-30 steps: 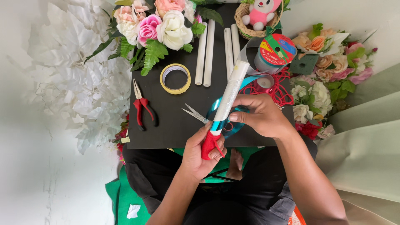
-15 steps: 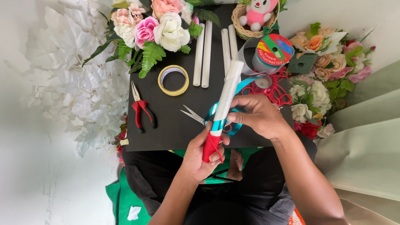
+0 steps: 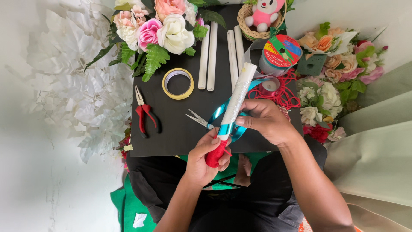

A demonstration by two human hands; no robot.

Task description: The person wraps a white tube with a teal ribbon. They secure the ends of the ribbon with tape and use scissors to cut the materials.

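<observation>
Left hand point(image 3: 209, 157) grips red end of white tube point(image 3: 236, 99), right hand point(image 3: 266, 121) pinching teal ribbon point(image 3: 219, 112) against it; ribbon may slip loose if pinch eases

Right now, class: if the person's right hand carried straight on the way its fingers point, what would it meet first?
The right hand points left, fingertips already on the white stick. Past it, probably the scissors, though depth is unclear.

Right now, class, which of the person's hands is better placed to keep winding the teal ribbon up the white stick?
Probably the right hand: it pinches the teal ribbon against the white stick, while the left hand grips the red-wrapped bottom end.
</observation>
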